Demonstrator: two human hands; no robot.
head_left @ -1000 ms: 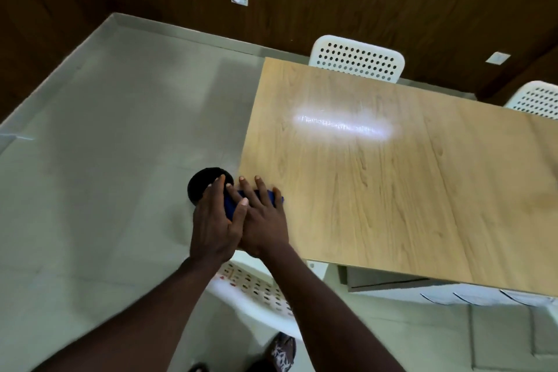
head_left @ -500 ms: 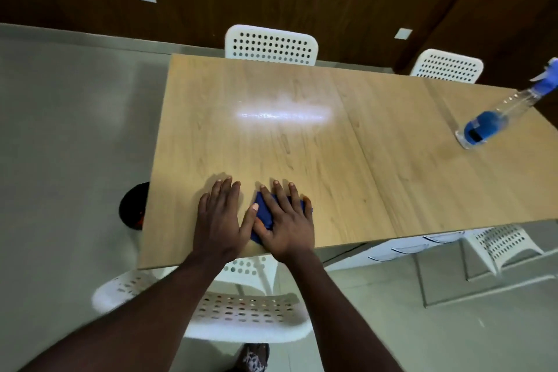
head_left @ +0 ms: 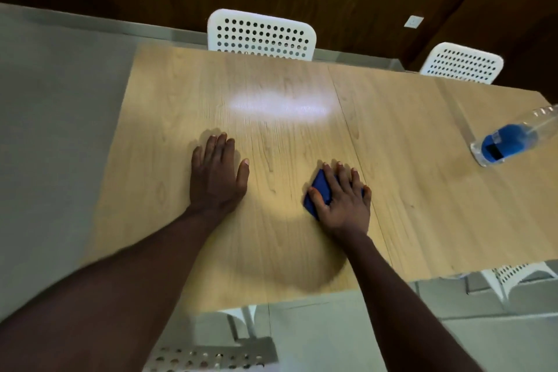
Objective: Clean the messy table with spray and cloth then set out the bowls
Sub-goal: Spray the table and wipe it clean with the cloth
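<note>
A blue cloth (head_left: 318, 190) lies folded on the light wooden table (head_left: 271, 251), mostly covered by my right hand (head_left: 342, 199), which presses flat on it with spread fingers. My left hand (head_left: 216, 174) rests flat on the bare tabletop, about a hand's width left of the cloth, fingers straight. A clear spray bottle (head_left: 510, 142) holding blue liquid stands at the table's right side; its top runs out of frame. No bowls are in view.
Two white perforated chairs (head_left: 261, 35) (head_left: 462, 62) stand at the table's far side against a dark wooden wall. Another white chair (head_left: 211, 356) sits below the near edge, one more (head_left: 519, 276) at the right. Grey floor lies to the left.
My right hand has slid the cloth to the right, away from the left edge. My left hand separated from it and now lies flat farther in on the table.
</note>
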